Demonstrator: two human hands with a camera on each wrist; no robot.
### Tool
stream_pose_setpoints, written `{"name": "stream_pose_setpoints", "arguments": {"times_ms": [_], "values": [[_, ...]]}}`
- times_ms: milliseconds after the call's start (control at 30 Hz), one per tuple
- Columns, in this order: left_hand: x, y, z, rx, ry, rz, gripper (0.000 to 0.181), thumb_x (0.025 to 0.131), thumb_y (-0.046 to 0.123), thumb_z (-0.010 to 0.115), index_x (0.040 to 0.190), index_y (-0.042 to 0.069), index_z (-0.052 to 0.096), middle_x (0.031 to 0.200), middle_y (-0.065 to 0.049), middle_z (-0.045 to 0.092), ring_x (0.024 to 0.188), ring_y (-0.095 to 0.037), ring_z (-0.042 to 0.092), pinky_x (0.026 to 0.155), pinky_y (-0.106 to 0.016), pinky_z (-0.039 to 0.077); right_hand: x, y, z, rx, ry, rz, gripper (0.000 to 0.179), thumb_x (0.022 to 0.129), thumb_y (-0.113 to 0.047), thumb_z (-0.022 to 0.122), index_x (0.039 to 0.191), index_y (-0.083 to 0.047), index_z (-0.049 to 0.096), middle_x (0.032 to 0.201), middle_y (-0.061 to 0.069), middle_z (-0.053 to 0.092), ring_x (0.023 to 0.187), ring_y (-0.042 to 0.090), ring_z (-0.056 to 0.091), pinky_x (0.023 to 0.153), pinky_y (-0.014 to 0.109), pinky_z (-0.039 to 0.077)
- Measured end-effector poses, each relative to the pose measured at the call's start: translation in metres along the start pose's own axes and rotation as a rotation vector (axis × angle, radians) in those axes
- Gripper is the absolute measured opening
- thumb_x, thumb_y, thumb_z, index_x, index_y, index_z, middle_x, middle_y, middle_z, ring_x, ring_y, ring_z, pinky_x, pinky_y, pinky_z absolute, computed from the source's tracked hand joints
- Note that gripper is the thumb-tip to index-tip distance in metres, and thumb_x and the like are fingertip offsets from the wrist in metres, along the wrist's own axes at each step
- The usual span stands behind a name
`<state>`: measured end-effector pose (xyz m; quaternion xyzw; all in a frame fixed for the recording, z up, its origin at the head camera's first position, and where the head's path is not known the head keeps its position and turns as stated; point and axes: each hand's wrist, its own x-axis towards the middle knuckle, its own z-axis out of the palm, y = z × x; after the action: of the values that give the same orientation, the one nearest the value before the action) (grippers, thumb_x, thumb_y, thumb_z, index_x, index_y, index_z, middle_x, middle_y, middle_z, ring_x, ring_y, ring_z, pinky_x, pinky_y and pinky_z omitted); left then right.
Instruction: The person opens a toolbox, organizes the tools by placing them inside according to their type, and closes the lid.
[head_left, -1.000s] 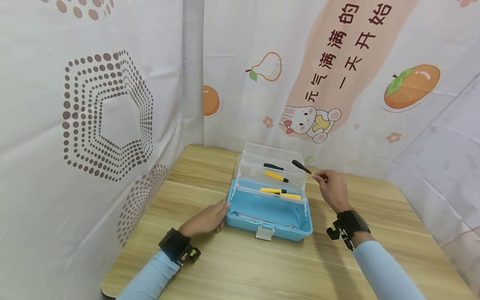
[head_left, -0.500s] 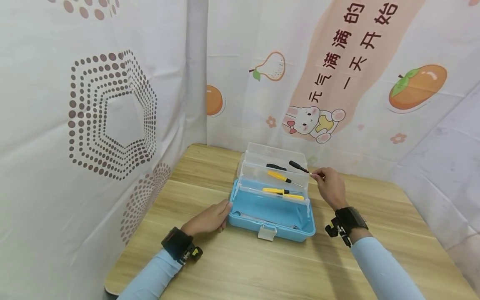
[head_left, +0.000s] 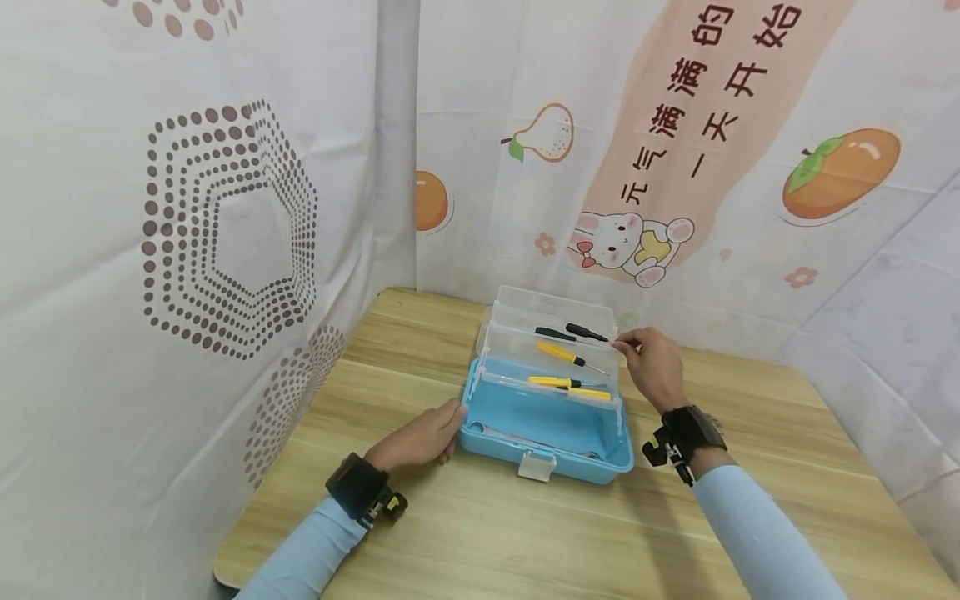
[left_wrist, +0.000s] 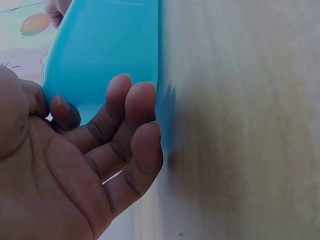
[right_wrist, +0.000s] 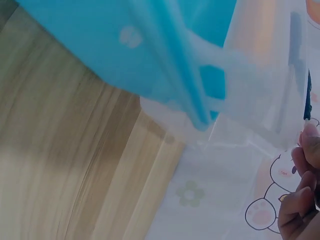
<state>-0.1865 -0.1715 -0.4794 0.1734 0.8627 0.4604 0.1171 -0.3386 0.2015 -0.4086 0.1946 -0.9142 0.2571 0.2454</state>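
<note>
A light blue toolbox [head_left: 540, 461] stands with its lid and clear tray [head_left: 510, 354] folded back. At its front left corner my left hand [head_left: 422, 435] grips the edge; in the left wrist view, curled fingers [left_wrist: 142, 102] lie at the blue outer wall. By its tip end, my right hand [head_left: 654, 367] pinches a screwdriver [head_left: 585, 332] with a black handle, over the tray's upper right. Its shaft is mostly hidden by the fingers. Another black-handled tool [head_left: 555, 333] and yellow-handled screwdrivers [head_left: 558, 352] lie in the tray tiers. A wrench [head_left: 525, 438] lies on the box floor.
The toolbox sits on a wood-grain table [head_left: 510, 533]. A white latch [head_left: 537, 465] hangs at its front. Printed curtains [head_left: 480, 208] close off the back and left, and pale cloth [head_left: 892, 350] hangs at the right.
My right hand has moved left and slightly up, carrying the black-handled screwdriver over the tray beside the other black-handled tool. My left hand stays at the box; the head view has shifted slightly.
</note>
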Motion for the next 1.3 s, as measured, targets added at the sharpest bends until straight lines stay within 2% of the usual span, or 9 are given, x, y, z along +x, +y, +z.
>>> {"name": "stream_pose_setpoints", "arguments": {"times_ms": [300,500,667,800,867,967,1033,1133,1300], "values": [[0.003,0.002,0.004,-0.006,-0.013,-0.006,0.04,0.115,0.041,0.023,0.105,0.013,0.05,0.074,-0.006,0.063,0.06,-0.022,0.062,0.061,-0.034,0.052,-0.003,-0.003,0.0,-0.014,-0.034,0.045,0.014,0.097,-0.011,0.073,0.097,0.002,0.078,0.091,0.015,0.062,0.08,0.031,0.056,0.068,0.041,0.04],[0.006,0.002,0.006,-0.002,-0.02,0.007,0.04,0.115,0.042,0.022,0.106,0.013,0.049,0.073,-0.003,0.062,0.06,-0.019,0.061,0.063,-0.034,0.051,-0.005,-0.005,-0.002,0.006,-0.063,0.063,0.015,0.099,-0.007,0.07,0.103,0.005,0.078,0.095,0.018,0.06,0.088,0.032,0.056,0.071,0.043,0.041],[0.003,0.003,0.005,-0.006,-0.021,-0.001,0.042,0.115,0.043,0.022,0.106,0.012,0.049,0.074,-0.004,0.062,0.061,-0.02,0.061,0.063,-0.034,0.052,-0.012,0.0,-0.01,0.03,-0.082,0.087,0.022,0.104,-0.013,0.063,0.109,0.004,0.076,0.1,0.018,0.061,0.083,0.029,0.053,0.066,0.039,0.038],[0.002,0.002,0.001,-0.007,-0.014,-0.003,0.044,0.114,0.044,0.021,0.106,0.011,0.048,0.075,-0.006,0.062,0.063,-0.021,0.061,0.064,-0.035,0.053,-0.027,0.025,-0.024,0.004,-0.105,0.114,0.026,0.106,-0.02,0.061,0.112,0.001,0.074,0.102,0.02,0.066,0.082,0.031,0.057,0.066,0.041,0.042],[0.002,0.001,0.0,-0.002,-0.008,-0.003,0.044,0.114,0.044,0.021,0.106,0.011,0.048,0.075,-0.006,0.062,0.064,-0.021,0.061,0.065,-0.035,0.053,-0.039,0.044,-0.034,-0.023,-0.152,0.14,0.026,0.105,-0.022,0.062,0.111,0.002,0.073,0.101,0.021,0.068,0.082,0.032,0.061,0.067,0.042,0.045],[0.002,0.0,-0.002,0.006,-0.003,-0.006,0.042,0.115,0.043,0.021,0.106,0.012,0.047,0.074,-0.005,0.062,0.064,-0.02,0.061,0.064,-0.035,0.053,-0.063,0.075,-0.049,-0.04,-0.283,0.198,0.028,0.103,-0.022,0.066,0.11,0.005,0.068,0.098,0.022,0.069,0.081,0.031,0.064,0.066,0.042,0.049],[0.001,-0.001,-0.002,0.009,-0.001,-0.005,0.039,0.115,0.041,0.021,0.107,0.013,0.047,0.073,-0.005,0.062,0.064,-0.02,0.061,0.063,-0.034,0.053,-0.079,0.093,-0.057,-0.05,-0.388,0.247,0.033,0.1,-0.022,0.069,0.109,0.009,0.065,0.094,0.022,0.069,0.074,0.029,0.065,0.062,0.041,0.051],[0.001,-0.001,-0.002,0.002,-0.004,-0.001,0.038,0.115,0.04,0.022,0.107,0.013,0.047,0.073,-0.005,0.062,0.064,-0.02,0.061,0.062,-0.034,0.052,-0.1,0.113,-0.067,-0.077,-0.484,0.308,0.039,0.095,-0.026,0.076,0.104,0.01,0.064,0.091,0.022,0.069,0.069,0.025,0.062,0.059,0.039,0.05],[0.001,-0.002,0.0,-0.015,-0.011,0.008,0.039,0.115,0.041,0.022,0.107,0.012,0.047,0.073,-0.006,0.062,0.064,-0.02,0.061,0.063,-0.034,0.052,-0.12,0.128,-0.075,-0.119,-0.493,0.339,0.035,0.092,-0.031,0.079,0.087,0.003,0.072,0.089,0.019,0.071,0.071,0.025,0.06,0.059,0.04,0.049]]}}
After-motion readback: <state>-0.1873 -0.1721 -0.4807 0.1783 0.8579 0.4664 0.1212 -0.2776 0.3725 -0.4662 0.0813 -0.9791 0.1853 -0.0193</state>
